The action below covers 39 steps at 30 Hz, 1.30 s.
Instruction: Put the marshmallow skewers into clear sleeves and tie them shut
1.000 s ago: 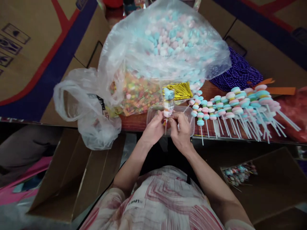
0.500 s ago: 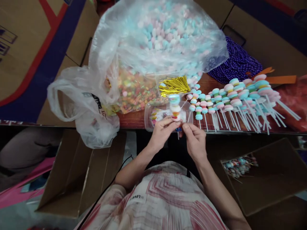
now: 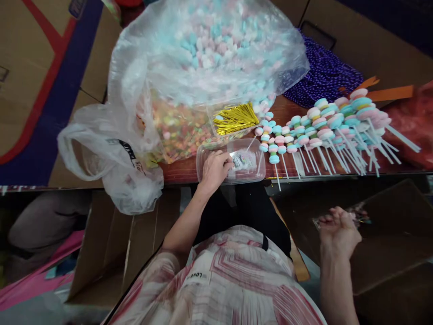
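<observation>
Left hand (image 3: pixel 214 168): centre of frame, laid over the near left rim of a shallow clear plastic tray (image 3: pixel 259 170) at the table edge. Fingers curled narrow, tips on or just beside a small clear printed wrapper (image 3: pixel 242 159) lying in the tray; whether they pinch it cannot be told.

Right hand (image 3: pixel 339 229): lower right of frame, down over an open brown cardboard box (image 3: pixel 399 243) below the table edge. Fingers loosely bunched, knuckles up; grip hidden. Wrapped skewers (image 3: pixel 359 215) show just beyond the fingertips in the box.

Change: half a second ago both hands met before the tray on one upright pastel candy skewer. Now they are well apart and that skewer is no longer between them. Judged: the finished piece has gone to the box with the right hand, and the left is at the tray for fresh wrapping.

Surroundings:
- Row of unwrapped pastel candy skewers on white sticks (image 3: pixel 318 135), right of the tray, fanned toward upper right.
- Bundle of gold twist ties (image 3: pixel 236 118), just above the tray.
- Large clear plastic bag of pink, blue and white candies (image 3: pixel 209 49), upper centre.
- Clear bag of mixed orange and yellow candies (image 3: pixel 179 131), beneath it.
- Crumpled empty-looking clear bag (image 3: pixel 111 162), left.
- Purple bead strings (image 3: pixel 324 74), upper right.
</observation>
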Motion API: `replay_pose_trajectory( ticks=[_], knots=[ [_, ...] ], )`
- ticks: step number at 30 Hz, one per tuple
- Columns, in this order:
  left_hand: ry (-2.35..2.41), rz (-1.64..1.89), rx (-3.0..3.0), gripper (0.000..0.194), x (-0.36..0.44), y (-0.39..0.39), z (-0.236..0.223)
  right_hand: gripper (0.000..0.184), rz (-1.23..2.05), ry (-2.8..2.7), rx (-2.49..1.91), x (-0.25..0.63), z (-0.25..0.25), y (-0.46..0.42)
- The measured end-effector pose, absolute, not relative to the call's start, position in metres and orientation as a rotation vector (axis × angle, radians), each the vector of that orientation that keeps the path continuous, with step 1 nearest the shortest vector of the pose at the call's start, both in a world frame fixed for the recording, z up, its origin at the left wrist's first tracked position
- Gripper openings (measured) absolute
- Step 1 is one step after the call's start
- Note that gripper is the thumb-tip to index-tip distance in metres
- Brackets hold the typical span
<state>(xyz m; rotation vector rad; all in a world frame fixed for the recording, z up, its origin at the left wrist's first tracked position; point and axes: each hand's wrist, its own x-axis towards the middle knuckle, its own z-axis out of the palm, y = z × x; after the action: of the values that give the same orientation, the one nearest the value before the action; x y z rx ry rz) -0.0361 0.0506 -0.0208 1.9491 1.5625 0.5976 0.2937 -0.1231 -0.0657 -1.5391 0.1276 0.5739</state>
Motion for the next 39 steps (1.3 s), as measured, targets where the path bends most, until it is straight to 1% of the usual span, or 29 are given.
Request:
replay_pose_trajectory(
  ticks=[1,3,6,9,13,15,20,21,24,25,26,28,29,31,35,37,39],
  knots=[
    [1.57,0.556,1.964,0.017,-0.035,0.051,-0.02,0.006,0.545,0.052,-1.538,0.29,-0.063,-0.118],
    [1.608,0.519,1.971,0.018,-0.033,0.051,-0.019,0.013,0.504,-0.158,-1.503,0.272,-0.054,-0.103],
    [1.644,0.553,1.982,0.008,-0.032,0.049,-0.019,0.02,0.522,-0.412,-1.441,0.232,-0.036,-0.08],
    [1.638,0.624,1.966,0.02,-0.034,0.049,-0.022,0.02,0.607,-0.646,-1.445,0.196,-0.022,-0.064],
    [1.613,0.691,1.882,0.016,-0.035,0.056,-0.027,0.018,0.64,-0.934,-1.476,0.164,-0.012,-0.055],
    [1.601,0.791,1.801,0.019,-0.035,0.06,-0.03,0.017,0.668,-1.076,-1.45,0.153,-0.01,-0.052],
    [1.447,1.28,1.419,0.017,-0.031,0.055,-0.024,0.015,0.785,-1.26,-1.406,0.129,-0.008,-0.037],
    [1.401,1.35,1.337,0.016,-0.028,0.053,-0.02,0.018,0.815,-1.259,-1.404,0.123,-0.007,-0.034],
    [1.293,1.469,1.046,0.014,-0.016,0.045,-0.009,0.035,0.865,-1.291,-1.388,0.105,-0.006,-0.026],
    [1.251,1.487,0.935,0.015,-0.011,0.043,-0.006,0.035,0.864,-1.308,-1.373,0.099,-0.006,-0.025],
    [1.2,1.502,0.827,0.017,-0.007,0.041,-0.002,0.028,0.857,-1.321,-1.355,0.094,-0.006,-0.023],
    [1.08,1.522,0.653,0.022,0.0,0.038,0.002,0.009,0.837,-1.307,-1.329,0.089,-0.006,-0.02],
    [1.02,1.522,0.591,0.024,0.001,0.037,0.004,0.008,0.834,-1.276,-1.326,0.09,-0.005,-0.019],
    [0.922,1.479,0.516,0.029,0.0,0.035,0.006,0.017,0.863,-1.201,-1.337,0.097,-0.003,-0.015],
    [0.835,1.212,0.502,0.041,-0.011,0.031,0.006,0.023,1.037,-1.237,-1.329,0.125,0.004,-0.004],
    [0.848,1.11,0.516,0.042,-0.016,0.028,0.005,0.025,1.114,-1.301,-1.321,0.137,0.008,0.0],
    [0.878,1.1,0.521,0.04,-0.016,0.026,0.004,0.026,1.145,-1.305,-1.316,0.143,0.01,0.002]
  ],
)
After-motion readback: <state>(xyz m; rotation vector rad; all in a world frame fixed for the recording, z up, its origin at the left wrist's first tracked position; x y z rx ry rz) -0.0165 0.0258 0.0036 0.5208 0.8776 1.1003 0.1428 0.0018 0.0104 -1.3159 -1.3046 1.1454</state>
